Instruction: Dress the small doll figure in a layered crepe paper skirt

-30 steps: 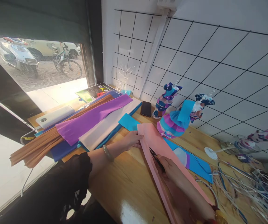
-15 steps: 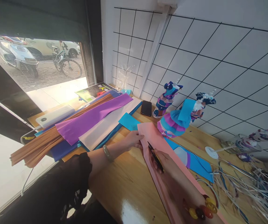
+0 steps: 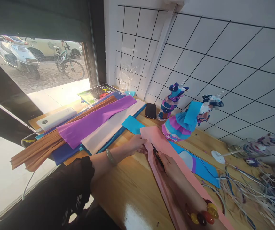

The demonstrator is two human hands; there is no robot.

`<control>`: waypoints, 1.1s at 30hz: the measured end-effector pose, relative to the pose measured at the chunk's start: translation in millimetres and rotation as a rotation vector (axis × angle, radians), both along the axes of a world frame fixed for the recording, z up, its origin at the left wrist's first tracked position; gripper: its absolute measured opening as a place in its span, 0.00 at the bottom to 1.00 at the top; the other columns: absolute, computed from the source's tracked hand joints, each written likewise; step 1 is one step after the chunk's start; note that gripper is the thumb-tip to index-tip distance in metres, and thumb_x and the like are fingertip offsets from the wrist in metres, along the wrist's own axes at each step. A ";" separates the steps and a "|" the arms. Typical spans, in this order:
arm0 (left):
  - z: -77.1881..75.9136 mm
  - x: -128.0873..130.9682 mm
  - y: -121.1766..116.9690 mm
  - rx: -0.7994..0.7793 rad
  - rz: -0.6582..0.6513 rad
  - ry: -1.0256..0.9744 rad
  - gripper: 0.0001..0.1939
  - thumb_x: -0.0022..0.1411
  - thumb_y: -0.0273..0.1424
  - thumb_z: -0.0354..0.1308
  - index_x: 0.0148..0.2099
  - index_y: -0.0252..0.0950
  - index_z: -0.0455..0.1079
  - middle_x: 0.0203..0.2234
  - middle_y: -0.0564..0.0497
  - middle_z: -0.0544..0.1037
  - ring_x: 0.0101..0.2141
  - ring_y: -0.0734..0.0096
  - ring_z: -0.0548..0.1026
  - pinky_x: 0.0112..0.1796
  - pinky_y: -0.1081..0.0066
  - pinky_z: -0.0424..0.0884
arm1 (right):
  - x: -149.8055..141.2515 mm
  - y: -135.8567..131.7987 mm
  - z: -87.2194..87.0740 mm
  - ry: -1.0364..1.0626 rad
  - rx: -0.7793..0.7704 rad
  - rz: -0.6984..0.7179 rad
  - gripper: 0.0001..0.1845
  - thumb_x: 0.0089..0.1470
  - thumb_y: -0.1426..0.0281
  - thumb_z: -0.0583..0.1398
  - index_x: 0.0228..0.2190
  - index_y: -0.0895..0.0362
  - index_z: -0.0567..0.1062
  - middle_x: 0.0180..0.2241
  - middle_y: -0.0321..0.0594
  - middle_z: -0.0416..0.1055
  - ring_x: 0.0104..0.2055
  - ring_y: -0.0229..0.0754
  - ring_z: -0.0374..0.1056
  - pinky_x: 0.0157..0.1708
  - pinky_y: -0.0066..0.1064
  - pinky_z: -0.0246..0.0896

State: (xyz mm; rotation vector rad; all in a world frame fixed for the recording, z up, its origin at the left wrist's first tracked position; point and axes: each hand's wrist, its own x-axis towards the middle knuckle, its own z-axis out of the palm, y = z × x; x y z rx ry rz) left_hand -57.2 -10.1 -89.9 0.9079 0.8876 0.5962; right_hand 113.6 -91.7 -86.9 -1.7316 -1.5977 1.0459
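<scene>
A long pink strip of soft sheet material [image 3: 160, 140], paper or cloth, lies diagonally on the wooden table. My left hand [image 3: 137, 144] pinches its left edge near the far end. In my right hand [image 3: 167, 163] is a pair of dark scissors [image 3: 157, 155], the blades reaching into the strip close to my left fingers; the handles are mostly hidden by the hand. A bright blue piece [image 3: 133, 124] lies just beyond the strip's far end. Another blue piece [image 3: 206, 174] with white and purple parts lies along its right side.
Coloured sheets, a purple one [image 3: 99, 118] on top, lie at left beside a white power strip-like device [image 3: 56, 118]. A phone [image 3: 150, 111] and dressed doll figures [image 3: 179, 126] stand toward the wall. Tangled thin strips [image 3: 255, 191] spread at right, near a glass jar [image 3: 238, 147].
The scissors and my right hand have moved slightly, with the blades now deeper at the strip's edge. My left hand stays nearly in place, still pinching the pink strip.
</scene>
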 end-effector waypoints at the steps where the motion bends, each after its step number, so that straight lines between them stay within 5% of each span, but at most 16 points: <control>1: -0.3 0.2 0.1 -0.006 -0.001 -0.001 0.05 0.59 0.27 0.51 0.37 0.32 0.67 0.25 0.47 0.76 0.23 0.74 0.73 0.29 0.70 0.73 | 0.4 0.2 -0.2 -0.006 0.013 0.001 0.24 0.57 0.53 0.47 0.19 0.54 0.64 0.17 0.36 0.62 0.22 0.40 0.59 0.25 0.32 0.54; 19: 1.7 1.7 -0.9 -0.078 0.044 -0.060 0.04 0.61 0.27 0.53 0.39 0.32 0.64 0.26 0.51 0.72 0.25 0.77 0.73 0.41 0.60 0.74 | 3.3 0.4 -7.4 -0.046 0.062 -0.005 0.22 0.57 0.54 0.48 0.19 0.54 0.65 0.18 0.36 0.62 0.22 0.39 0.57 0.24 0.31 0.52; 33: 2.0 3.4 -2.9 -0.059 0.045 -0.026 0.03 0.61 0.27 0.52 0.37 0.32 0.63 0.23 0.51 0.72 0.25 0.73 0.74 0.39 0.60 0.76 | 0.7 0.9 -4.7 -0.009 0.042 -0.056 0.24 0.53 0.50 0.50 0.23 0.56 0.71 0.26 0.42 0.72 0.32 0.46 0.67 0.29 0.32 0.60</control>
